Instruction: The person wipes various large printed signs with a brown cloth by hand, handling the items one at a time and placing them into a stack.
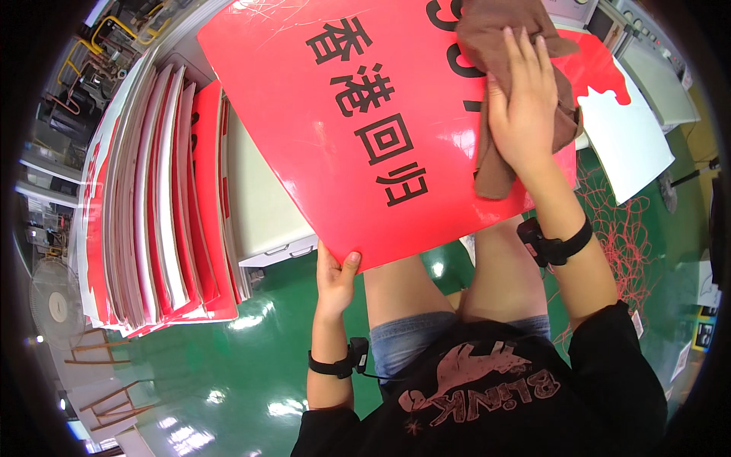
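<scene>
A glossy red board [320,137] with black printed characters lies tilted in front of me, its near edge above my thighs. My left hand [337,277] grips its near left corner, the thumb on top and the fingers underneath. On the right part of the board, my right hand [522,103] lies flat with spread fingers on a brown cloth [497,154], pressing it against the surface. The cloth is bunched and covers some of the print. Fine scratches or creases show near the board's far left part.
Many red and white boards [154,200] stand in a thick stack at left beside a pale cabinet [262,200] with drawers. Another red and white board [628,137] lies at right. Tangled pink string [619,240] covers the green floor there. A fan [57,307] and wooden stools [117,405] are at far left.
</scene>
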